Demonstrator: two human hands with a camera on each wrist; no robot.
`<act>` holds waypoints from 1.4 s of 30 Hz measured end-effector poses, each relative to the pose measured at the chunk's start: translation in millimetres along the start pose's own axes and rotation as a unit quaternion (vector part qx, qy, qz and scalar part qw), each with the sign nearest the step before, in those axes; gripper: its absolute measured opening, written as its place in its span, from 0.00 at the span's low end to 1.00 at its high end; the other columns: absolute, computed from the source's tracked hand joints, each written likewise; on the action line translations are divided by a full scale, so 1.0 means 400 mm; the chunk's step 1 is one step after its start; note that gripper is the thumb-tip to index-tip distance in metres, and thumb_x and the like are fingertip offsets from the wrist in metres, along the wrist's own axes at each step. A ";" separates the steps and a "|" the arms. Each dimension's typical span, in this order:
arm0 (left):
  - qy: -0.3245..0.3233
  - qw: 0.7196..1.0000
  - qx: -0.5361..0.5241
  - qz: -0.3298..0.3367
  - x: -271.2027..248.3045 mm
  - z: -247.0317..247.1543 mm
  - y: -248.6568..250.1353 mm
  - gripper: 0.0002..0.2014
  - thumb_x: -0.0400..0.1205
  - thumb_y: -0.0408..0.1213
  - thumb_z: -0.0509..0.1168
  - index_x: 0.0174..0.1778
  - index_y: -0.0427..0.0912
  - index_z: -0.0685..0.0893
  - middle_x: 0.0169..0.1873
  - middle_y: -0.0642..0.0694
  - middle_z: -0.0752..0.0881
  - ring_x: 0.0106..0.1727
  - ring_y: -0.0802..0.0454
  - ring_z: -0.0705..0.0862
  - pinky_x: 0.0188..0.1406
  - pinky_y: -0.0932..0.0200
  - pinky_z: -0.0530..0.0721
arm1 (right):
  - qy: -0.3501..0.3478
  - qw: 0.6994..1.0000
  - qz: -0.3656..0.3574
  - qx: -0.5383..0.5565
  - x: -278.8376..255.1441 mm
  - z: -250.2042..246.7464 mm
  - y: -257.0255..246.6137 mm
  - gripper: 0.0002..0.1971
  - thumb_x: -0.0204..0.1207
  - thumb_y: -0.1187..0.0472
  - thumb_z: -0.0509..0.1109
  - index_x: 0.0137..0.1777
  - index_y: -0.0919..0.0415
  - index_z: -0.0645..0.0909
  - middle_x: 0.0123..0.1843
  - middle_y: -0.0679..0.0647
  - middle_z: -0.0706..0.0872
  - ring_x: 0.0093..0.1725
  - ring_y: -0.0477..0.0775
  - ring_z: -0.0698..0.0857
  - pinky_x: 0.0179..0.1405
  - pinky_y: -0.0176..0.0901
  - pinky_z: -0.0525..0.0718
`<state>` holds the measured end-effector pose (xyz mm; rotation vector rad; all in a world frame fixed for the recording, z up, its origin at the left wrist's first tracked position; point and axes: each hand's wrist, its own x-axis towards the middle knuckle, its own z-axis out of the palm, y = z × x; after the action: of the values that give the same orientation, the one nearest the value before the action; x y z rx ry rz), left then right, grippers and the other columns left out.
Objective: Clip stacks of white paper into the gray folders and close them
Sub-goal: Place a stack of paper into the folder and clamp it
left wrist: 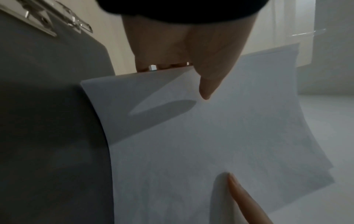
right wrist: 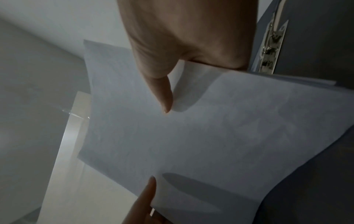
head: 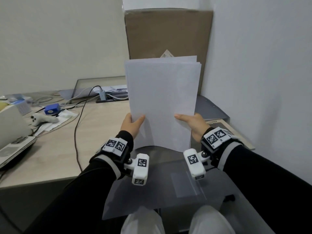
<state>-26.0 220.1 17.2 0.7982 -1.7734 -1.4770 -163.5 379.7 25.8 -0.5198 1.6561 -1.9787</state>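
Note:
I hold a stack of white paper (head: 161, 98) upright over an open gray folder (head: 162, 188) that lies in front of me. My left hand (head: 132, 125) grips the stack's lower left edge, thumb on the front sheet. My right hand (head: 194, 125) grips the lower right edge the same way. The stack's bottom edge stands on or just above the folder. In the left wrist view the paper (left wrist: 210, 136) bends under my thumb, and the folder's metal clip (left wrist: 47, 19) shows at the top left. The right wrist view shows the paper (right wrist: 210, 136) and the clip (right wrist: 272, 45).
A tall cardboard box (head: 168, 41) leans against the wall behind the paper. More gray folders (head: 212, 107) lie to the right by the wall. On the desk's left are cables (head: 81, 105), a blue device (head: 52, 109), a white controller (head: 42, 119) and a laptop (head: 11, 135).

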 end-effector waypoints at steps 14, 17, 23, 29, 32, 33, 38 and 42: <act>-0.013 0.992 -0.096 0.086 -0.017 -0.023 0.102 0.23 0.74 0.44 0.73 0.63 0.40 0.80 0.54 0.46 0.88 0.57 0.46 0.88 0.55 0.51 0.86 | -0.001 0.993 -0.117 -0.021 -0.029 0.011 -0.005 0.16 0.67 0.65 0.80 0.54 0.60 0.84 0.51 0.54 0.90 0.47 0.51 0.89 0.49 0.43 0.86; 0.029 0.990 -0.118 0.067 -0.014 -0.019 0.111 0.18 0.76 0.41 0.72 0.59 0.38 0.84 0.48 0.46 0.88 0.54 0.43 0.87 0.52 0.53 0.86 | -0.001 0.992 -0.129 -0.009 -0.035 0.020 -0.013 0.07 0.68 0.65 0.79 0.45 0.58 0.86 0.45 0.54 0.91 0.42 0.51 0.90 0.48 0.46 0.87; -0.037 0.985 -0.147 0.086 0.012 -0.059 0.144 0.26 0.66 0.49 0.75 0.58 0.41 0.85 0.55 0.42 0.90 0.56 0.44 0.89 0.58 0.49 0.85 | -0.017 0.987 -0.156 -0.021 -0.020 0.030 -0.064 0.13 0.67 0.63 0.79 0.52 0.59 0.86 0.46 0.48 0.91 0.42 0.43 0.90 0.44 0.35 0.86; -0.083 0.987 -0.132 0.047 0.014 -0.069 0.103 0.22 0.76 0.37 0.71 0.65 0.33 0.81 0.60 0.37 0.87 0.60 0.39 0.87 0.58 0.47 0.85 | -0.003 0.989 -0.145 -0.008 -0.001 -0.003 -0.082 0.21 0.69 0.63 0.78 0.62 0.62 0.79 0.56 0.55 0.90 0.53 0.53 0.89 0.51 0.44 0.86; -0.064 0.990 -0.122 0.038 0.018 -0.066 0.088 0.20 0.74 0.39 0.74 0.61 0.36 0.84 0.58 0.38 0.88 0.60 0.39 0.87 0.64 0.43 0.83 | -0.009 0.992 -0.129 -0.011 -0.008 0.001 -0.077 0.26 0.70 0.64 0.77 0.68 0.63 0.74 0.55 0.55 0.89 0.50 0.52 0.89 0.46 0.43 0.87; -0.058 0.991 -0.119 0.033 0.018 -0.065 0.083 0.19 0.72 0.41 0.75 0.58 0.39 0.85 0.58 0.39 0.89 0.59 0.40 0.87 0.64 0.42 0.83 | -0.012 0.992 -0.127 -0.015 -0.013 0.006 -0.078 0.25 0.71 0.62 0.76 0.67 0.63 0.75 0.55 0.55 0.89 0.51 0.53 0.89 0.49 0.43 0.87; -0.052 0.991 -0.117 0.034 0.012 -0.066 0.080 0.11 0.72 0.41 0.75 0.48 0.45 0.86 0.55 0.39 0.89 0.58 0.40 0.88 0.63 0.43 0.84 | -0.014 0.988 -0.154 0.025 -0.050 0.043 -0.140 0.17 0.74 0.54 0.74 0.61 0.59 0.79 0.57 0.55 0.89 0.53 0.53 0.89 0.55 0.51 0.88; -0.042 0.992 -0.117 0.033 0.008 -0.065 0.079 0.08 0.74 0.38 0.74 0.47 0.44 0.86 0.52 0.40 0.90 0.57 0.39 0.88 0.62 0.43 0.84 | 0.025 0.985 -0.170 0.022 -0.034 0.084 -0.230 0.27 0.61 0.35 0.75 0.50 0.56 0.82 0.48 0.55 0.89 0.47 0.55 0.88 0.58 0.62 0.86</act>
<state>-7.5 208.2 51.8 0.5614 -1.6316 -1.6564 -145.3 373.5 122.8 -0.7859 1.6351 -2.2801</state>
